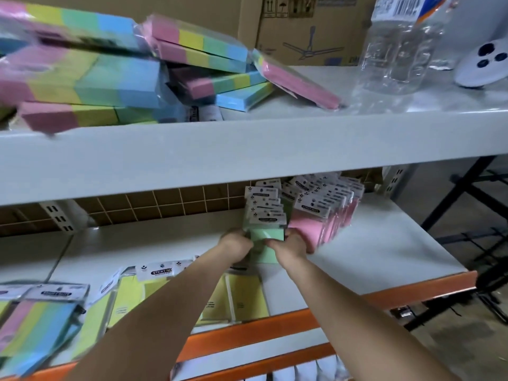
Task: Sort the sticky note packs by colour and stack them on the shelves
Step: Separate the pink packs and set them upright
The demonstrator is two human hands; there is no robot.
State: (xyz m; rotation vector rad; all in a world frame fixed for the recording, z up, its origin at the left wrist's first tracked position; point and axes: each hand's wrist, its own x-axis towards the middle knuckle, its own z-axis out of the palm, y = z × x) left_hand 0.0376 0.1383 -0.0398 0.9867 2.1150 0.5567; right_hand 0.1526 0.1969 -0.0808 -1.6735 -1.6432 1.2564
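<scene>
On the lower shelf [384,243] stands a stack of green sticky note packs [265,215], with a leaning row of pink packs [324,218] touching its right side. My left hand [236,243] grips the green stack's left side and my right hand [291,243] grips its right side, low down. Yellow packs [242,295] lie flat at the shelf's front, partly under my forearms. Multicolour packs [41,320] lie at the front left. More multicolour packs [110,72] are piled loosely on the upper shelf [247,149], with one pink pack [299,81] leaning at the pile's right.
A clear plastic bottle [398,45] and a white round fan base [483,64] stand on the upper shelf's right, cardboard boxes [302,28] behind. An orange beam [302,317] edges the lower shelf. Black metal frames [481,243] stand to the right on the floor.
</scene>
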